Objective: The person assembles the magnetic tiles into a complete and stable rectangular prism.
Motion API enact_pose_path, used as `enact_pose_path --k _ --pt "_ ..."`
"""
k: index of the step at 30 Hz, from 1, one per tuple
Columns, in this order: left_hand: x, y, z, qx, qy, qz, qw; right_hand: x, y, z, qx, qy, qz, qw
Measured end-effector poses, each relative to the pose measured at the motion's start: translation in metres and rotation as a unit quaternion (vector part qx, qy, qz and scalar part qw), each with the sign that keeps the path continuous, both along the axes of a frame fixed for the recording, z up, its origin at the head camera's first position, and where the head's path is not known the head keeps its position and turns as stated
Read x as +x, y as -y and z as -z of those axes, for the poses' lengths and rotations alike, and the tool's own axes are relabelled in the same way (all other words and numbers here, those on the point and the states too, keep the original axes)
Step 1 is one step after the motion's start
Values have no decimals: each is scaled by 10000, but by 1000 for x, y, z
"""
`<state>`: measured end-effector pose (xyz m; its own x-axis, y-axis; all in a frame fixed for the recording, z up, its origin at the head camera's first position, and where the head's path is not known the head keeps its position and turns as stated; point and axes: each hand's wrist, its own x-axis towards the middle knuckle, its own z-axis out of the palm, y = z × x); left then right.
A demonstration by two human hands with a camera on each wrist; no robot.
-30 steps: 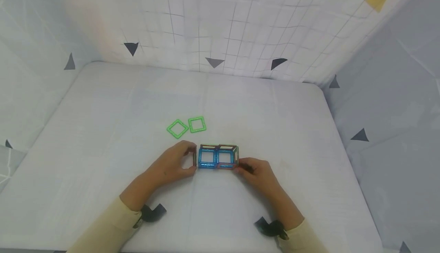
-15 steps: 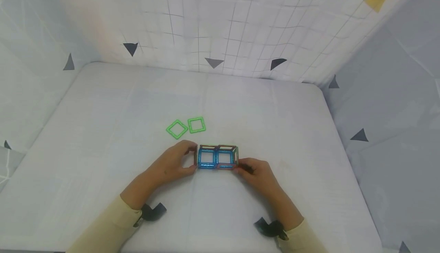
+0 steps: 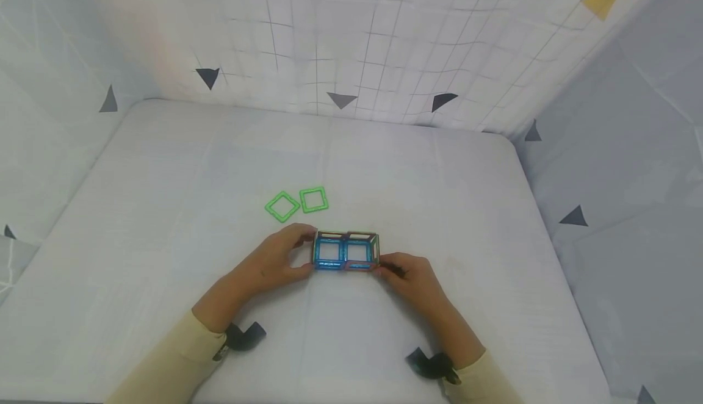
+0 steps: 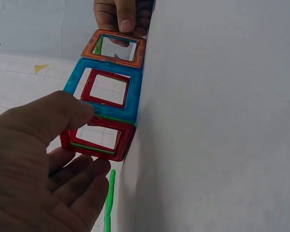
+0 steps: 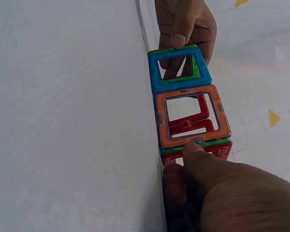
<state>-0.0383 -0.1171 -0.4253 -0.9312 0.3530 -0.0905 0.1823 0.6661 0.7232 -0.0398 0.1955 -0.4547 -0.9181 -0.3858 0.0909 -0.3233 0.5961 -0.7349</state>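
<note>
A two-cell box of magnetic tiles (image 3: 329,265) lies on the table, with blue, red, orange and green square frames in it. My left hand (image 3: 274,263) holds a red magnetic tile (image 4: 127,141) upright at the box's left end, thumb in front and fingers behind. That tile now meets the box, beside the front blue tile (image 4: 73,79). At the other end, my right hand (image 3: 412,276) grips the box by its lower right corner. Its thumb touches the edge of the orange tile (image 5: 163,121); its other fingers are partly hidden.
Behind the left hand, two green square tiles (image 3: 313,210) lie flat, nearly touching at their corners. White cloth covers the table (image 3: 439,209). Patterned cloth walls (image 3: 373,38) rise at the back and both sides.
My left hand has moved slightly right with its tile, closing the narrow gap at the box's left end. The right hand has stayed nearly still.
</note>
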Motion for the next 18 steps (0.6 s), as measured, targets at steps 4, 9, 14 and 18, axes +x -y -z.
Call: enact_pose_path --k 4,9,14,18 --pt "-1 2 3 93 -5 62 9999 -1 -1 1 -89 -48 -63 9999" --pt "-2 2 6 108 104 74 9999 -1 -1 2 -81 -87 -88 9999" --pt "-2 3 8 142 121 89 9998 -1 -1 2 -20 -100 -54 9999" --pt "-2 3 9 166 85 119 9998 -1 -1 2 -31 -97 -53 9999"
